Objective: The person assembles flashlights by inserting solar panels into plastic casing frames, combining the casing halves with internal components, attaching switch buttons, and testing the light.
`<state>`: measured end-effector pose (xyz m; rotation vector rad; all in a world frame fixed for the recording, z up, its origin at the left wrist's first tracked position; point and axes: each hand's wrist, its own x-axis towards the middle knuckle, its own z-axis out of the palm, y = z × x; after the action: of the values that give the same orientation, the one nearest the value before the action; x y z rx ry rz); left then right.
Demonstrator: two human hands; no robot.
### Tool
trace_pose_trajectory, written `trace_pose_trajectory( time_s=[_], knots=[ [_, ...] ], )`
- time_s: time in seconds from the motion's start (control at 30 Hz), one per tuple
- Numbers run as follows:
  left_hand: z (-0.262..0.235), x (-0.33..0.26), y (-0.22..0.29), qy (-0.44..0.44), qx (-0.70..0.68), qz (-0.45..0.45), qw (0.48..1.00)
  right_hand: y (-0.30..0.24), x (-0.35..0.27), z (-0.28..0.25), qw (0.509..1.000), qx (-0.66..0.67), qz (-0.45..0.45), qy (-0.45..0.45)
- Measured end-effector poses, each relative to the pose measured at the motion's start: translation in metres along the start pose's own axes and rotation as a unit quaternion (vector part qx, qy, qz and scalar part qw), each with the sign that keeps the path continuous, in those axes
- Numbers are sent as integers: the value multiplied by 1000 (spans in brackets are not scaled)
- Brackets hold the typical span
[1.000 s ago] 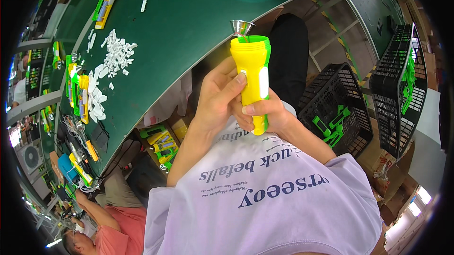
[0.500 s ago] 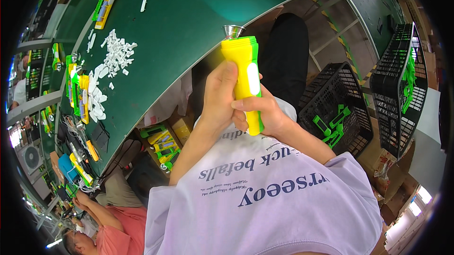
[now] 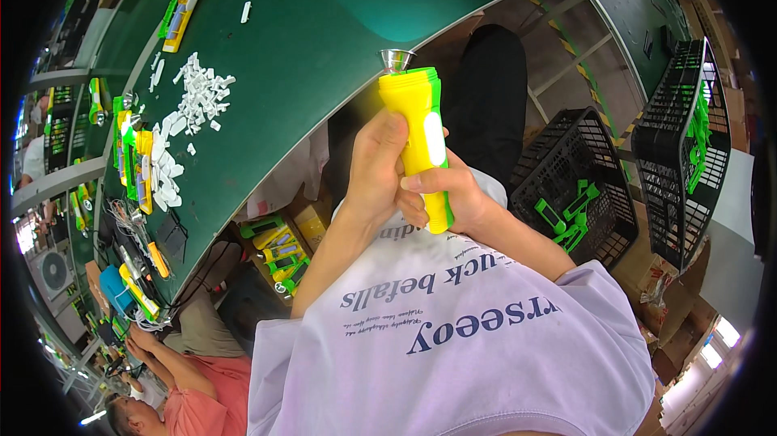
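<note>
A yellow and green flashlight body (image 3: pixel 413 103) stands nearly upright between my hands, in front of my shirt. My left hand (image 3: pixel 378 153) wraps its left side, thumb up along the yellow shell. Around the lower right side closes my right hand (image 3: pixel 456 189), its thumb lying across the front below a bright white panel (image 3: pixel 435 138). A shiny silver reflector cup (image 3: pixel 396 60) sits at the flashlight's open top end, slightly to the left. The fingers behind the body are partly hidden.
On the green table (image 3: pixel 283 56) lie a heap of small white plastic parts (image 3: pixel 202 92) and opened flashlight halves (image 3: pixel 184 11). Black crates (image 3: pixel 603 185) with green shells stand at right. A box of flashlights (image 3: pixel 283 254) is below the table. A co-worker in a red shirt (image 3: pixel 206 404) sits lower left.
The flashlight and both hands have dropped very slightly, with the grip unchanged. The reflector cup leans a little differently at the top. The co-worker's hands have shifted slightly.
</note>
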<state>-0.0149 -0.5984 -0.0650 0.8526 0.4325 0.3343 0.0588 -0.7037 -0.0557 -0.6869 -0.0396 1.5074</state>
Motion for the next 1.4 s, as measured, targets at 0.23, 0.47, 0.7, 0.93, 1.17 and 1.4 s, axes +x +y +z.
trace_pose_trajectory(
  time_s=[0.23,0.47,0.7,0.93,1.17,1.4],
  knots=[
    [-3,-2,2,-24,40,22,999,4,4,-5,999,22,7,-25],
    [-5,-2,1,15,17,1,1000,2,5,3,1000,12,7,2],
    [-5,-4,6,-27,34,14,999,4,6,-7,998,46,22,-48],
    [-4,-4,0,7,31,13,999,2,4,-3,998,37,30,-30],
    [-2,-4,0,26,38,16,999,2,4,-2,998,42,34,-12],
    [-20,-18,24,137,248,171,944,-31,5,1,971,-234,31,-47]
  ],
)
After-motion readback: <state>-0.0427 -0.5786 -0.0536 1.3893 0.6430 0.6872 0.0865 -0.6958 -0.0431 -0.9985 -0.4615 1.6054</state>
